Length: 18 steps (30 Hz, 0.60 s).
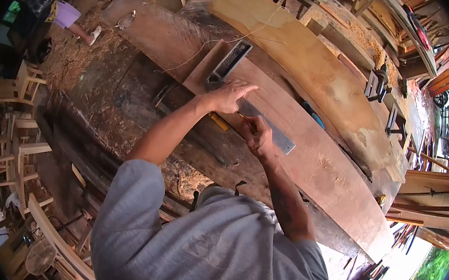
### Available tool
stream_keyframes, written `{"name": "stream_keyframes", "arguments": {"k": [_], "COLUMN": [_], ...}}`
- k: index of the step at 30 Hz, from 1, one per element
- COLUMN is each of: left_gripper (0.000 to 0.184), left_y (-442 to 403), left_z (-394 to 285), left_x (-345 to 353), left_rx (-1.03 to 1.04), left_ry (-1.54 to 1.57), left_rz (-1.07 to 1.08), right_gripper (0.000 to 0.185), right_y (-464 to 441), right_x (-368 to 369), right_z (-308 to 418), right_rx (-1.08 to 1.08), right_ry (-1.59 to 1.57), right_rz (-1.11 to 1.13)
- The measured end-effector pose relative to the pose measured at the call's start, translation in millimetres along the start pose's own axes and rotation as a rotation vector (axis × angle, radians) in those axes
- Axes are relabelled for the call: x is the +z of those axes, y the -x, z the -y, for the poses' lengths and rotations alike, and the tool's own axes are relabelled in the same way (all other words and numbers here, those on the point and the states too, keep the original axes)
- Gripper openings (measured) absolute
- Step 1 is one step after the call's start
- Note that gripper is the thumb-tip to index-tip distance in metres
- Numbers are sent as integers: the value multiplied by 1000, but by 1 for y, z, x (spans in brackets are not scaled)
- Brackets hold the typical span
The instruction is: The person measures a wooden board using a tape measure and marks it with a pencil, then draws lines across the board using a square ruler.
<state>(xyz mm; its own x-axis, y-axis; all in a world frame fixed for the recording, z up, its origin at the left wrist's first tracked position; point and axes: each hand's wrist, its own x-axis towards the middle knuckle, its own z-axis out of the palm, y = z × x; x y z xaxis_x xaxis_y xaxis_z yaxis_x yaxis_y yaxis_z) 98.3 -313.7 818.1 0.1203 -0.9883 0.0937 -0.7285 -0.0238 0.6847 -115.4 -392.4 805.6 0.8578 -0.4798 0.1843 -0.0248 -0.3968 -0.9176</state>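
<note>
A try square with a dark stock (229,63) and a flat metal blade (277,130) lies across a reddish-brown board (325,172). My left hand (226,97) is on the square near its corner, with the thumb side stretched out and other fingers hidden beneath. Close by, my right hand (258,136) is closed in a pinch at the blade's near edge. A thin stick, like a pencil, shows between its fingertips, mostly covered. Just below my left wrist lies a tool with a yellow handle (219,121).
A tool with a blue handle (313,115) lies beyond the square. A wide pale plank (319,73) runs behind it, and clamps (377,85) stand at the right. A loose string (207,42) crosses the boards. Another person's leg (80,31) shows at the upper left.
</note>
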Motion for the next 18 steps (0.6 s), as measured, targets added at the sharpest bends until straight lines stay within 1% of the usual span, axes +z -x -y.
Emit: {"name": "stream_keyframes", "arguments": {"k": [2, 6, 8, 10, 14, 16, 17, 18], "left_gripper": [87, 87, 87, 90, 90, 86, 86, 84], "left_y": [-1, -5, -3, -6, -9, -8, -8, -6], "left_z": [0, -1, 4, 13, 7, 9, 8, 7], "left_x": [-3, -14, -20, -25, -25, -13, -10, -8], "left_rx": [-1, -15, -26, -105, -82, -41, -41, 25], "left_ry": [15, 140, 198, 359, 293, 145, 144, 111], "left_rz": [12, 53, 70, 205, 213, 161, 163, 115], "right_gripper": [16, 16, 17, 17, 17, 18, 19, 19], "right_y": [1, -1, -3, -3, -2, 0, 0, 0], "right_x": [2, 3, 4, 2, 3, 4, 4, 4], "right_z": [-3, -1, -2, 2, 4, 2, 4, 6], "right_rx": [139, 176, 140, 141, 123, 123, 121, 120], "right_ry": [9, 40, 28, 46, 81, 82, 87, 87], "right_rz": [16, 4, -1, 2, -18, -10, 1, 2]}}
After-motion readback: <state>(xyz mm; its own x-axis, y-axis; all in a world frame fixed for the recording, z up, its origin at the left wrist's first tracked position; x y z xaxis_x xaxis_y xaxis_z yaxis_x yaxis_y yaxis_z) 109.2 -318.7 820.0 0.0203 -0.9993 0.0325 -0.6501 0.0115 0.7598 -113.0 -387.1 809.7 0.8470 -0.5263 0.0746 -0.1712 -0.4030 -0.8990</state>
